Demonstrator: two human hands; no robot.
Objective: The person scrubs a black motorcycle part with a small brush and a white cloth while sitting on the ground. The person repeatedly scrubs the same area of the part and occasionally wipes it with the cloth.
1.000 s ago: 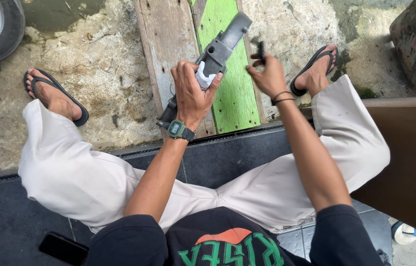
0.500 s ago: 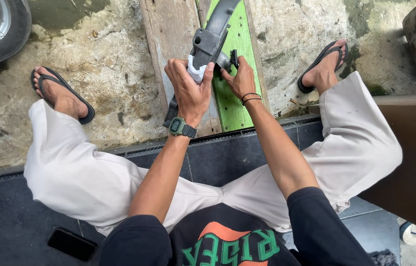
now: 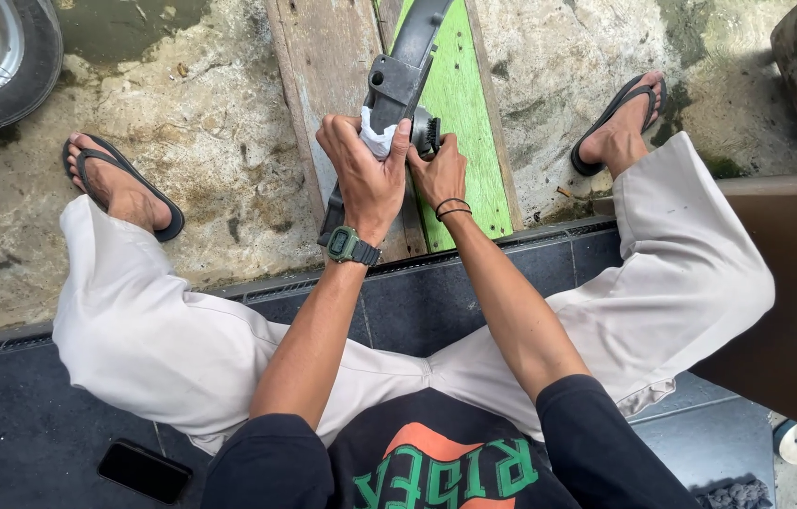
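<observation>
Both hands [image 3: 403, 174] grip a dark part [image 3: 396, 90] over planks [image 3: 323, 75]; tyre [image 3: 2, 66] nearby.

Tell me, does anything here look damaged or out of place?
The concrete ground is cracked and stained. A black phone lies on the dark tiled step by the person's leg. Otherwise nothing odd: the left hand and right hand grip a long dark plastic part.
</observation>
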